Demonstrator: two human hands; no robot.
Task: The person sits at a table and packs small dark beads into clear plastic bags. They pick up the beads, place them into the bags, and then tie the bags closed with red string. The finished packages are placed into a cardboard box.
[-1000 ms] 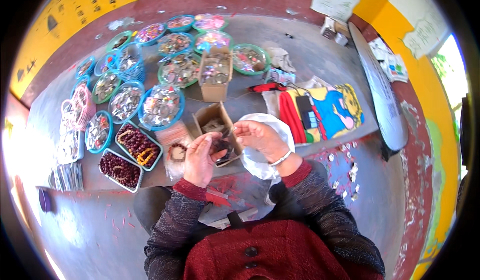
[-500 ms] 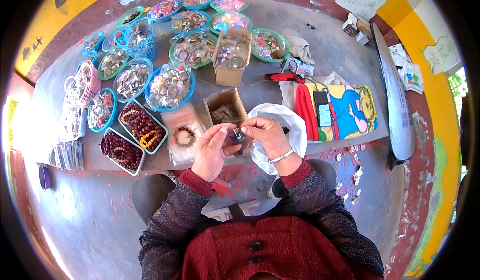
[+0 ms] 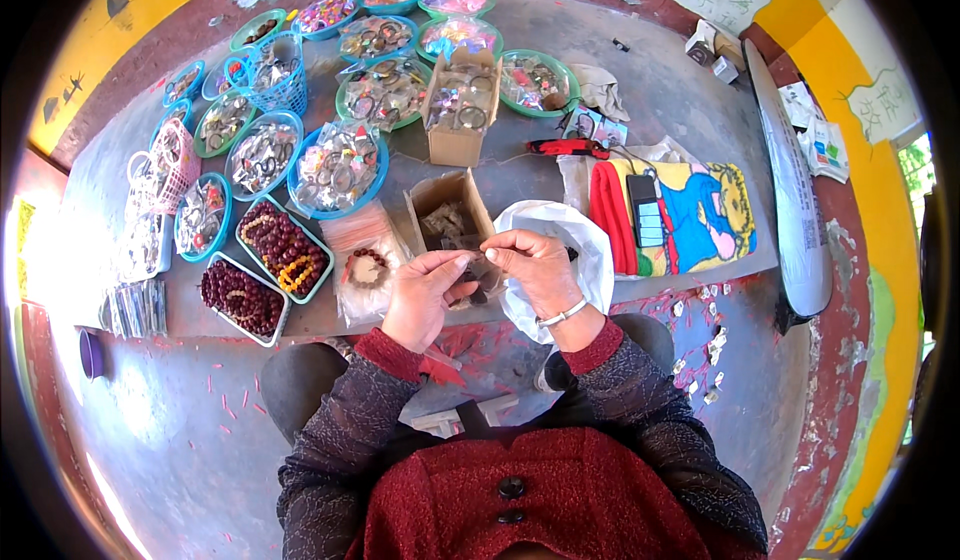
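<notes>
Between my hands hangs a small clear plastic bag (image 3: 487, 278) with something dark in it, too blurred to name. My left hand (image 3: 425, 298) pinches the bag's left side between thumb and fingers. The thumb and forefinger of my right hand (image 3: 543, 275) are pressed together at its upper right edge. Just beyond my fingers stands an open cardboard box (image 3: 418, 200) holding small bagged pieces. A white plastic bag (image 3: 598, 290) lies open beside and partly behind my right hand. Left of my left hand, a dark red beaded bracelet (image 3: 381, 260) rests on a stack of clear bags (image 3: 362, 305).
Two trays of dark beaded bracelets (image 3: 255, 305) sit at the table's near left edge. Several blue and green baskets (image 3: 384, 182) of bagged trinkets fill the far left. A second cardboard box (image 3: 458, 148) stands behind. To the right lies a colourful folded towel (image 3: 700, 215) with a phone (image 3: 644, 200).
The small bag has turned and dropped slightly between my fingers, and its dark contents show less clearly. Both hands stay at nearly the same place, still pinching.
</notes>
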